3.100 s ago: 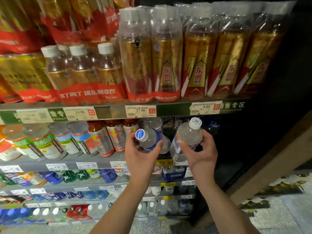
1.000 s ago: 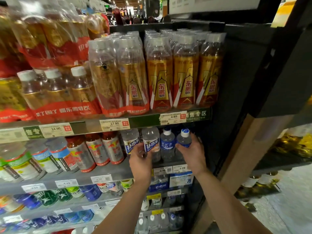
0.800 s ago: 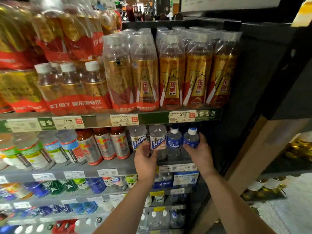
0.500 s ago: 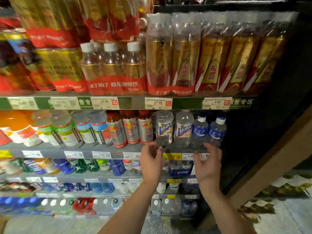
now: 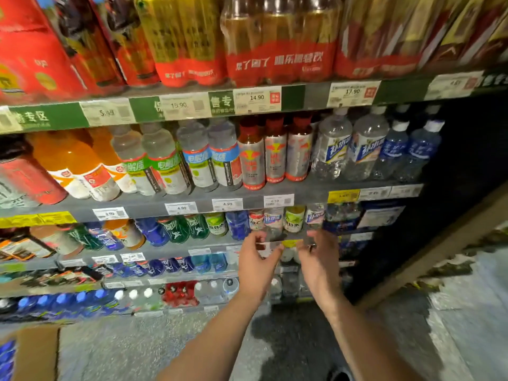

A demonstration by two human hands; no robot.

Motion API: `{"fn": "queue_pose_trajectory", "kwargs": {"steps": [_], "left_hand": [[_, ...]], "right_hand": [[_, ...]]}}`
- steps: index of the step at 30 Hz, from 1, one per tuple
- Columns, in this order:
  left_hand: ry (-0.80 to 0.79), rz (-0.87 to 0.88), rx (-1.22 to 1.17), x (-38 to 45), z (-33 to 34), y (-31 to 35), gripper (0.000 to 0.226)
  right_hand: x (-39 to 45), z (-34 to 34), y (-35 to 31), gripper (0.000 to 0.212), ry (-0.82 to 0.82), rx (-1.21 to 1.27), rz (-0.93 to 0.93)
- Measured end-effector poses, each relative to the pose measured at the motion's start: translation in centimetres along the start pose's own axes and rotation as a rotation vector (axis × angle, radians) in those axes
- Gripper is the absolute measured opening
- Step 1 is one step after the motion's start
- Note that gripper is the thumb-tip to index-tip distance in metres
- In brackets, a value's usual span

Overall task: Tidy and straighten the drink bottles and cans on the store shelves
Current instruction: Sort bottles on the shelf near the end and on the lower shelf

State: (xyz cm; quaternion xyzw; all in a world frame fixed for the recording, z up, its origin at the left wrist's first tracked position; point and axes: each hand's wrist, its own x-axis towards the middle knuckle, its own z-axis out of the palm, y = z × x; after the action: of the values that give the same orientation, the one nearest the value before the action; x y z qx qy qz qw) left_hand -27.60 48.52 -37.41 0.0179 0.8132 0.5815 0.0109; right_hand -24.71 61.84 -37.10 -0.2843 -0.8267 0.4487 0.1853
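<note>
Seemingly between bottles, both hands hung in front of the third shelf (image 5: 176,250). The left hand (image 5: 257,264) and right hand (image 5: 320,259) had loosely curled fingers and held nothing I could make out through the blur. Small bottles (image 5: 293,219) stood at twelve o'clock, just above the fingertips. Up at one o'clock, the water bottles (image 5: 365,149) stood upright. Next move probably called for reaching in and squaring those small bottles.

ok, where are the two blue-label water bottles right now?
Head view: the two blue-label water bottles stand upright at the right end of the second shelf, right of the clear white-label bottles and above both hands.
</note>
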Motion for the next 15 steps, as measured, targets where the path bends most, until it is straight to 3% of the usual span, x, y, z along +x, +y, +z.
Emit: {"fn": "queue_pose_trajectory", "kwargs": {"steps": [9,15], "left_hand": [[-0.078,-0.096,0.049,0.8,2.1,-3.3,0.039],[0.054,-0.124,0.082,3.9,4.9,-3.1,0.038]], "right_hand": [[0.8,0.4,4.1,0.034,-0.027,-0.093,0.068],[3.4,1.3,4.2,0.037,-0.09,-0.212,-0.141]]}}
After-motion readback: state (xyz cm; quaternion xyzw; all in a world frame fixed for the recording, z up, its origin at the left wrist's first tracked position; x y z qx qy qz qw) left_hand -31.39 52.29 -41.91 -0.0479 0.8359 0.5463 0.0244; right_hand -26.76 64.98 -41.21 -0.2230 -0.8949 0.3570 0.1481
